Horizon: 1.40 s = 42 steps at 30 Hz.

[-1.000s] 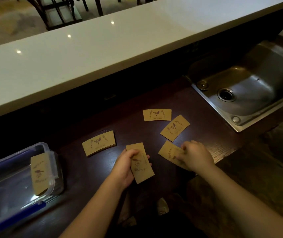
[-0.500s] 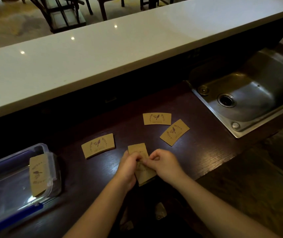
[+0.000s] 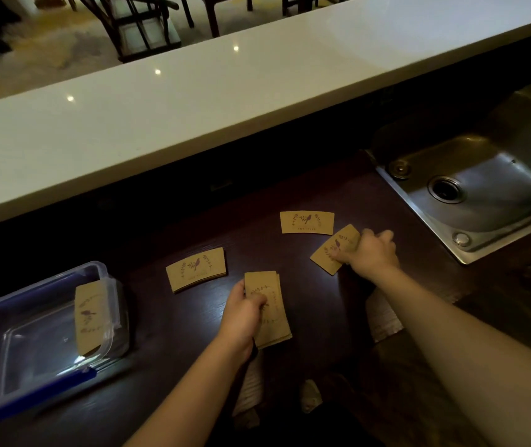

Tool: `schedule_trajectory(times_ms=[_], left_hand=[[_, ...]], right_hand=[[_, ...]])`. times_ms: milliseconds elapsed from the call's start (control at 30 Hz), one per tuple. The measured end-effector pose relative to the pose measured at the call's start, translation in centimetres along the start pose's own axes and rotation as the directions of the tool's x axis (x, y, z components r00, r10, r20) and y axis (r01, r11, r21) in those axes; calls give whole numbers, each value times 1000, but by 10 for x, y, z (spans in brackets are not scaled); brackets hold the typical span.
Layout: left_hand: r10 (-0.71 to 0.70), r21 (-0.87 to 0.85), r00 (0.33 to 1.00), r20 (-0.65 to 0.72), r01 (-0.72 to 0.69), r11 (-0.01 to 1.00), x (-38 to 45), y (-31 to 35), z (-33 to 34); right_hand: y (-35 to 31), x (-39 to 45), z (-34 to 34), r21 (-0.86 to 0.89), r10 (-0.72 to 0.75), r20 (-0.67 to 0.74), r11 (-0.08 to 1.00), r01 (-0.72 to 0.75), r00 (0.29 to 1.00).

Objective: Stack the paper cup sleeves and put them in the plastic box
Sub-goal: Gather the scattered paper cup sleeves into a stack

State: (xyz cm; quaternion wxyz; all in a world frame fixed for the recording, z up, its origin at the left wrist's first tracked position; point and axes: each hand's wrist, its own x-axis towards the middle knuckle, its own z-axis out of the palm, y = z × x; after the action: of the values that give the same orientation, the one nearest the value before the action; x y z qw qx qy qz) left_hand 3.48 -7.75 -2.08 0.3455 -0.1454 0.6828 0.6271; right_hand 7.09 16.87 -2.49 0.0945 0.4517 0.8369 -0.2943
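Note:
Brown paper cup sleeves with a bird print lie on the dark wooden counter. My left hand (image 3: 245, 312) grips a small stack of sleeves (image 3: 272, 312) near the front edge. My right hand (image 3: 370, 251) pinches the right end of a tilted sleeve (image 3: 333, 250) further right. One sleeve (image 3: 306, 222) lies flat behind it, another (image 3: 196, 268) lies left of the stack. A clear plastic box (image 3: 19, 356) with blue clips stands at the far left, and a sleeve (image 3: 89, 317) leans against its right wall.
A steel sink (image 3: 496, 188) is set into the counter at the right. A raised white countertop (image 3: 225, 91) runs across the back, with chairs (image 3: 143, 24) beyond it. Light cloth pieces (image 3: 383, 317) hang below the counter's front edge.
My right hand picked up the near-right sleeve, laid it on the stack in my left hand, then reached right and took hold of the tilted sleeve. The camera view shifted slightly.

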Motion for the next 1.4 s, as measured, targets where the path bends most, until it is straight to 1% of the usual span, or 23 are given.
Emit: schedule_trajectory(times_ms=[100, 133, 167, 200, 233, 267, 300, 333, 367, 433, 533, 600, 667, 733, 833, 900, 1033, 1067, 1133, 1233, 1333, 1367, 1400], left_hand=[[21, 22, 1000, -10, -21, 1000, -3, 3, 1], [32, 30, 999, -14, -32, 999, -3, 3, 2], [39, 40, 999, -19, -39, 998, -4, 4, 3], [41, 44, 999, -25, -40, 998, -4, 5, 3], [38, 40, 999, -32, -37, 999, -3, 6, 4], [32, 27, 999, -38, -31, 999, -3, 7, 4], [22, 3, 999, -40, -21, 1000, -4, 8, 5], [7, -32, 999, -38, -8, 999, -4, 8, 6], [-18, -76, 999, -29, 15, 997, -4, 8, 7], [-81, -152, 997, 19, 83, 985, -6, 9, 9], [-91, -165, 988, 127, 111, 980, -7, 9, 14], [-55, -171, 989, 140, 79, 982, -8, 10, 15], [-11, -134, 990, 143, 30, 990, -9, 8, 15], [12, -63, 990, 142, -3, 998, -10, 6, 14], [13, -52, 992, 128, -6, 999, -13, 4, 8], [4, -50, 995, 104, 1, 999, -14, 5, 2], [-10, -42, 999, 34, 11, 999, -15, 7, -12], [-12, -48, 1000, 21, 13, 999, -15, 8, -15], [-13, -60, 1000, -1, 13, 998, -16, 8, -21], [-12, -86, 1000, -10, 11, 996, -17, 8, -29], [-16, -108, 999, -31, 13, 994, -16, 10, -35], [-20, -115, 999, -40, 16, 993, -16, 10, -36], [-27, -125, 999, -47, 21, 992, -15, 11, -37]], right_hand=[[-1, 3, 2, 52, 26, -4, 998, -26, 1000], [-1, 3, 2, 151, 44, -2, 988, -43, 999], [-1, 2, 1, 324, 53, 14, 944, -55, 998], [-1, 0, -2, 540, 59, 62, 837, -83, 996], [-2, -3, -4, 723, 54, 137, 677, -138, 989], [-4, -9, -7, 837, 26, 200, 515, -185, 979], [-6, -14, -8, 895, -27, 239, 395, -210, 971], [-9, -21, -6, 919, -98, 262, 331, -217, 960], [-13, -30, -4, 924, -181, 280, 319, -212, 943], [-25, -46, 8, 894, -323, 306, 420, -154, 896], [-41, -59, 30, 799, -410, 295, 601, 13, 863], [-48, -62, 42, 696, -427, 225, 700, 162, 876], [-51, -64, 51, 497, -454, 110, 795, 347, 884], [-52, -67, 57, 352, -499, 37, 818, 456, 866], [-54, -65, 64, 269, -569, 0, 792, 548, 823], [-57, -53, 60, 260, -526, -43, 815, 518, 849], [-60, -2, 35, 206, -286, -185, 924, 322, 940], [-59, 11, 28, 145, -237, -165, 954, 262, 957], [-55, 33, 19, -21, -192, -48, 981, 191, 980], [-51, 51, 10, -144, -215, 85, 963, 226, 973], [-52, 58, 1, -136, -192, 78, 970, 201, 978], [-51, 58, -2, -71, -191, 53, 978, 194, 980], [-51, 56, -5, 73, -193, 38, 979, 190, 980]])
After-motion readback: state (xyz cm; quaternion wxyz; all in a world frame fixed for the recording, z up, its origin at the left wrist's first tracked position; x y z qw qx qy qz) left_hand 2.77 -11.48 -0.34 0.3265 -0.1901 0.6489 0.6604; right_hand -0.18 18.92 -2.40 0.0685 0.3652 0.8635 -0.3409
